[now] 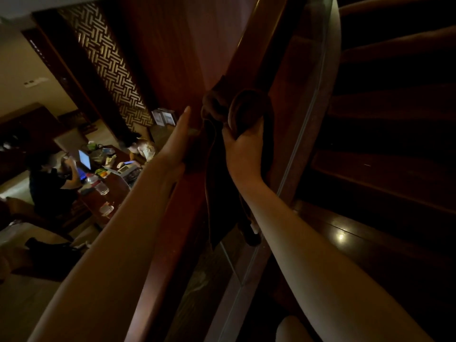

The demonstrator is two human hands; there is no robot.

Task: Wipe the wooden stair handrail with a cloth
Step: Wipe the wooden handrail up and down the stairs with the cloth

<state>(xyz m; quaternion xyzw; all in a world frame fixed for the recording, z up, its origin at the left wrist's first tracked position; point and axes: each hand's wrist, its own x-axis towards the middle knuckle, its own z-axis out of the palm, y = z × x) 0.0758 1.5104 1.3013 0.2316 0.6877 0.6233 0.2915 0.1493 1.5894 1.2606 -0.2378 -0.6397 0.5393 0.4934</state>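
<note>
The wiping looks under way rather than finished: the cloth (pixel 222 154) is bunched against the wooden handrail (pixel 172 218) partway along its run, with rail stretching on toward one o'clock above it and back toward seven o'clock below. Nothing tells a wiped stretch from an unwiped one in this dim light, so I cannot say how much is left.

The right hand (pixel 243 149) grips the cloth, fingers curled into its folds near the middle of the view. The left hand (pixel 176 139) lies flat with straight fingers along the rail's outer side, just at nine o'clock from the cloth, holding nothing.

The handrail is dark reddish wood, smooth and slightly glossy. The cloth is dark, soft and thick, one end wadded on the rail, the rest hanging in long folds toward six o'clock.
</note>
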